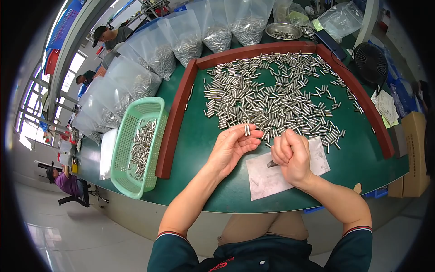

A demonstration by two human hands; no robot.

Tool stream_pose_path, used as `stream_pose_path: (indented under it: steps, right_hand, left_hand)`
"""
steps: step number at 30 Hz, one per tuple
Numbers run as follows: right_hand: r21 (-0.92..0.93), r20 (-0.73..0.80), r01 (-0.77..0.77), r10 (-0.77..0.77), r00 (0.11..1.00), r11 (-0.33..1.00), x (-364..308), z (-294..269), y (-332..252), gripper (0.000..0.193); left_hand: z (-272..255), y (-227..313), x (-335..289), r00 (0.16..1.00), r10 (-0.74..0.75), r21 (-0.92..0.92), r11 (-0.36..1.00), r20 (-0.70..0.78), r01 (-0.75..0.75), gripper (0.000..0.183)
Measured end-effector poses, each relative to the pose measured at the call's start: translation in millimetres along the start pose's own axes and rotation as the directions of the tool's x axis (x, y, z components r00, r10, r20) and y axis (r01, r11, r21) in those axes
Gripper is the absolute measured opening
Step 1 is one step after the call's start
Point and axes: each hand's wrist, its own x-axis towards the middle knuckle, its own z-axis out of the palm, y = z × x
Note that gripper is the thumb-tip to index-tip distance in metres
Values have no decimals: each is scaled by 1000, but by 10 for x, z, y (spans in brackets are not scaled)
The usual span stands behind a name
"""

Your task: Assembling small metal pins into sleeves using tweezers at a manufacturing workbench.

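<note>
My left hand (225, 154) pinches a short shiny metal pin (247, 130), perhaps two side by side, upright between thumb and forefinger. Its other fingers are loosely curled. To its right, my right hand (297, 158) is closed in a fist around a dark tool (272, 164); only a short end sticks out below the fingers, so its kind is hidden. Under that hand lies a smudged white sheet (267, 183) on the green tabletop (199, 181). Beyond both hands spreads a large heap of similar metal pins (281, 106).
A red-brown frame (176, 120) borders the heap. At left stands a mint-green basket (159, 106) with pins inside. Clear bags of pins (217, 36) line the back, near a metal bowl (283, 31). A black fan (370, 62) stands right; several people sit farther left.
</note>
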Motion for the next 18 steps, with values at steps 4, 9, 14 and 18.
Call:
stream_pose_path:
  steps: [4,9,14,18]
  right_hand:
    - [-5,3,2,-2,1000,1000,2,-9,2,43]
    - [33,13,3,-3,1000,999,0,-32,7,43]
    - [31,14,0,0,1000,1000,7,-25,9,43]
    - [26,4,9,-9,1000,1000,6,-34,9,43]
  left_hand:
    - [-89,30,14,998,-19,-188,982,54,29,27]
    - [-146,110,30,977,169,384,917,-127,-108,27]
    - [-154,100,52,791,606,993,14,83,-115,12]
    - [-180,149,56,780,625,995,59,27,-81,10]
